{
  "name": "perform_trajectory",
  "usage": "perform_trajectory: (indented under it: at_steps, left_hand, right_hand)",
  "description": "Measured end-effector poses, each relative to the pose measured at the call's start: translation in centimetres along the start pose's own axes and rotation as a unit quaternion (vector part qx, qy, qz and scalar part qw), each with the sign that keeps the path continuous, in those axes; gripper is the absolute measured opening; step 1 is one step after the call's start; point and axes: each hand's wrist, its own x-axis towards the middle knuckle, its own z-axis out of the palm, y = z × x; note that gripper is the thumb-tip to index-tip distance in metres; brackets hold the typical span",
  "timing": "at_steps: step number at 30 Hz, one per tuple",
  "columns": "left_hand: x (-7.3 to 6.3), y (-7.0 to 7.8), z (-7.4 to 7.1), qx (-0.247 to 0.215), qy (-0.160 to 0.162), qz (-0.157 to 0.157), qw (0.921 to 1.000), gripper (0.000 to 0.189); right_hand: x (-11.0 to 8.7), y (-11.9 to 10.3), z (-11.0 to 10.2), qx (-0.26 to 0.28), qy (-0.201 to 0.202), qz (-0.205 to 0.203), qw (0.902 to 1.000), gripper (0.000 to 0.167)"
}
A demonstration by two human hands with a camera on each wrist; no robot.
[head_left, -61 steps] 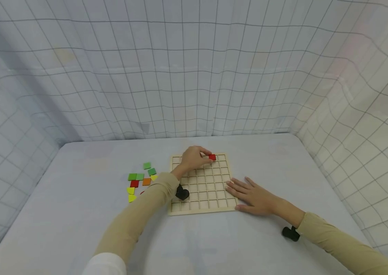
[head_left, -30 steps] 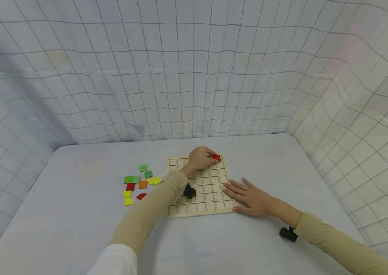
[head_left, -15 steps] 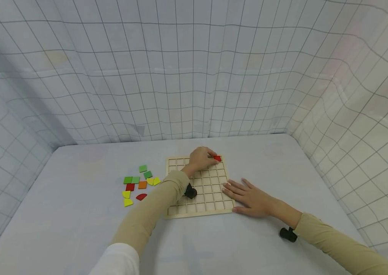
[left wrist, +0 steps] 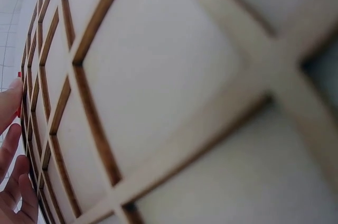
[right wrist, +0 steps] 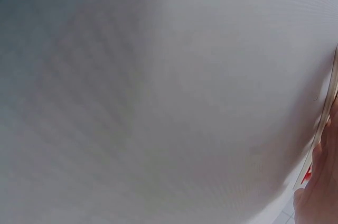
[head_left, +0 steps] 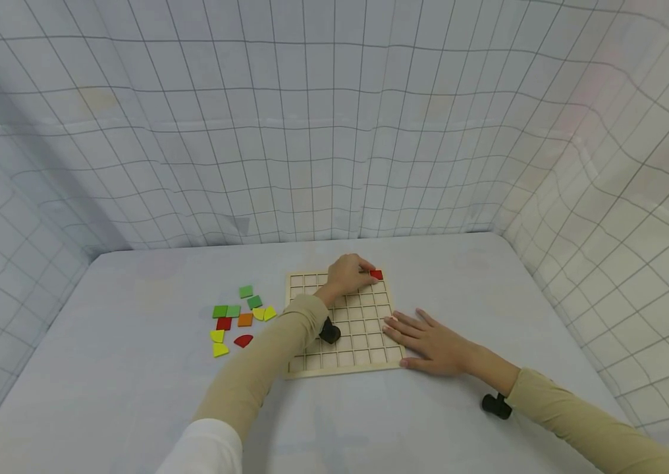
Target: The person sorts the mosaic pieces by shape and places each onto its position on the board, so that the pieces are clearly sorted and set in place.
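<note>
A wooden grid board [head_left: 334,372] with square cells lies on the table. At its far right corner my left hand [head_left: 346,272] holds a small red tile [head_left: 376,274] between thumb and forefinger, over the corner cell. In the left wrist view the fingers [left wrist: 8,105] are at the left edge, with a sliver of red tile [left wrist: 19,112] behind them. My right hand [head_left: 432,341] rests flat, fingers spread, with its fingertips on the board's right edge. The right wrist view shows part of that hand [right wrist: 322,182] beside the board's rim [right wrist: 328,94].
Left of the board lie loose tiles: green squares [head_left: 226,311], a red square [head_left: 224,324], an orange square [head_left: 245,320], several yellow quarter-rounds [head_left: 220,350] and a red quarter-round [head_left: 243,340]. My left forearm crosses the board's near left part. A white gridded curtain [head_left: 322,131] surrounds the table.
My left hand has moved a little to the right with the red tile, to the board's far right corner, and has since kept nearly still. The right hand has stayed in place.
</note>
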Motion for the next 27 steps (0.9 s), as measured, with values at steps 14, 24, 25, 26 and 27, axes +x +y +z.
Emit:
perform_trajectory:
  at_steps: [14,24,25,26,27]
  left_hand:
    - [-0.6,0.2,-0.6,-0.016,-0.004,-0.002,0.9999,0.032]
    - [-1.3,0.4,-1.7,-0.029,0.007,-0.005,0.9995,0.029]
    - [-1.3,0.4,-1.8,-0.029,0.007,-0.007,0.9995,0.029]
    - [-1.4,0.4,-1.9,-0.029,0.008,-0.01,0.9995,0.028]
    - [-1.5,0.4,-2.0,-0.026,0.01,-0.012,0.9996,0.028]
  right_hand:
    - [0.0,-0.1,-0.2,-0.01,-0.006,-0.001,0.9999,0.066]
    - [0.0,0.0,0.0,-0.006,-0.006,0.004,1.0,0.067]
    - [0.0,-0.1,0.0,-0.007,-0.007,0.004,0.9999,0.067]
    - [0.0,-0.1,0.0,-0.006,-0.007,0.005,0.9999,0.067]
    - [0.1,-0.1,0.0,-0.006,-0.007,0.006,0.9999,0.067]
